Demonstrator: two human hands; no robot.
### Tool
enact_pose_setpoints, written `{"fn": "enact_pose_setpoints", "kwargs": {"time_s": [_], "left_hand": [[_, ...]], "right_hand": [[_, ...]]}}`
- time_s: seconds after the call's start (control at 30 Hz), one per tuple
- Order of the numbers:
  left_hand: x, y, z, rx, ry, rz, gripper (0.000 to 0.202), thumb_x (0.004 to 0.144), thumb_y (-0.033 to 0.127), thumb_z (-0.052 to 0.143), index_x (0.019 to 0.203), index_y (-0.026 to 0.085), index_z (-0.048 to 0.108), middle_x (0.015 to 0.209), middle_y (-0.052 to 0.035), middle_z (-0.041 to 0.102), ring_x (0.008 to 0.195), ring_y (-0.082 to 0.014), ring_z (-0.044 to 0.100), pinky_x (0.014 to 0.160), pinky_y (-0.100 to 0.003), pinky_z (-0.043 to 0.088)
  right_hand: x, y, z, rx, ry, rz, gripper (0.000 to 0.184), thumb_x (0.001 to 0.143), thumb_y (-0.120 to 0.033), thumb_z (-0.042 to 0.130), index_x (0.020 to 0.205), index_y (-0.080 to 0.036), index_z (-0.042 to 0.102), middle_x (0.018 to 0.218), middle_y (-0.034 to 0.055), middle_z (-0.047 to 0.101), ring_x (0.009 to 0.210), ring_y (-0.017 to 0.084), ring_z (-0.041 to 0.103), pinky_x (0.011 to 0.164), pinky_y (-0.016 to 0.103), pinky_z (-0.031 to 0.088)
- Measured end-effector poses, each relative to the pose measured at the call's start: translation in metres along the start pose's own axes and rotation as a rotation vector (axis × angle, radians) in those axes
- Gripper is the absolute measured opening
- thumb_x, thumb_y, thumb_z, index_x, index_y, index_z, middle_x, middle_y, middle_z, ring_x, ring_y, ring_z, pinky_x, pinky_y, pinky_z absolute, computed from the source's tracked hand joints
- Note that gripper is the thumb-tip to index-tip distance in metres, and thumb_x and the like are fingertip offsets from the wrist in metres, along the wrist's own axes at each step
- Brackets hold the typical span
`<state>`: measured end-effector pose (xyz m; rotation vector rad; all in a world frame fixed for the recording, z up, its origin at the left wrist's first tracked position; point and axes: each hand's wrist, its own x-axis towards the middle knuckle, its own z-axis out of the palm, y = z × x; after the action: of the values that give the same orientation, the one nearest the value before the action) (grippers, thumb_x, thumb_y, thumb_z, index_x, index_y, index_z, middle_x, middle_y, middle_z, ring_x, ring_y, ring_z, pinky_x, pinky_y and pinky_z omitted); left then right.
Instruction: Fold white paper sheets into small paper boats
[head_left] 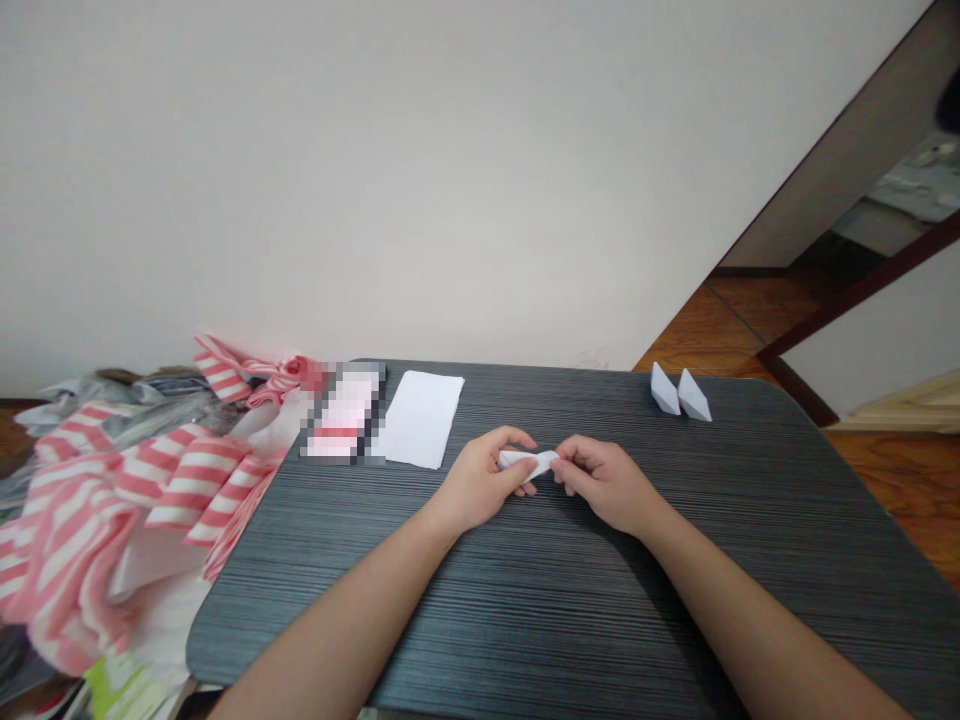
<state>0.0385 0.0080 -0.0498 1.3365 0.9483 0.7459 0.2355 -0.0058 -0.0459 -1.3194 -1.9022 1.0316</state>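
Observation:
A small piece of folded white paper (538, 464) is held between my two hands above the middle of the dark table. My left hand (491, 475) grips its left part, with the thumb pressed on the near face. At the right end of the paper, my right hand (604, 480) pinches it between thumb and index finger. Part of the folded shape is hidden behind the fingers. Two folded white paper boats (679, 393) stand side by side at the table's far right. A stack of white paper sheets (424, 418) lies to the left beyond my left hand.
The dark wood-grain table (315, 610) has rounded corners and its far edge is by a pale wall (450, 180). A pixelated flat object (345, 412) lies left of the paper sheets. Red-and-white striped cloth (195, 480) is heaped beside the table's left edge.

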Motion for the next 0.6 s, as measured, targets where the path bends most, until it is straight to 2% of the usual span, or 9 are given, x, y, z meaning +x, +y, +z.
{"fn": "enact_pose_setpoints", "kwargs": {"time_s": [0.2, 0.6], "left_hand": [[-0.0012, 0.0042, 0.0004, 0.054, -0.007, -0.012, 0.028, 0.081, 0.037, 0.057, 0.091, 0.012, 0.063, 0.068, -0.0056, 0.067, 0.061, -0.014, 0.063, 0.06, -0.025, 0.051], [-0.0015, 0.0021, 0.0001, 0.084, -0.018, 0.023, 0.023, 0.083, 0.034, 0.055, 0.089, 0.013, 0.062, 0.063, -0.0039, 0.065, 0.057, -0.0126, 0.062, 0.057, -0.023, 0.048]], "right_hand": [[-0.0002, -0.0008, -0.0007, -0.019, 0.002, -0.031, 0.02, 0.088, -0.03, 0.05, 0.075, -0.017, 0.059, 0.057, -0.0018, 0.056, 0.052, 0.012, 0.051, 0.051, 0.022, 0.039], [-0.0003, -0.0018, -0.0005, -0.056, -0.003, -0.096, 0.017, 0.087, -0.026, 0.051, 0.077, -0.017, 0.061, 0.06, -0.0013, 0.057, 0.054, 0.012, 0.051, 0.053, 0.023, 0.039]]}}
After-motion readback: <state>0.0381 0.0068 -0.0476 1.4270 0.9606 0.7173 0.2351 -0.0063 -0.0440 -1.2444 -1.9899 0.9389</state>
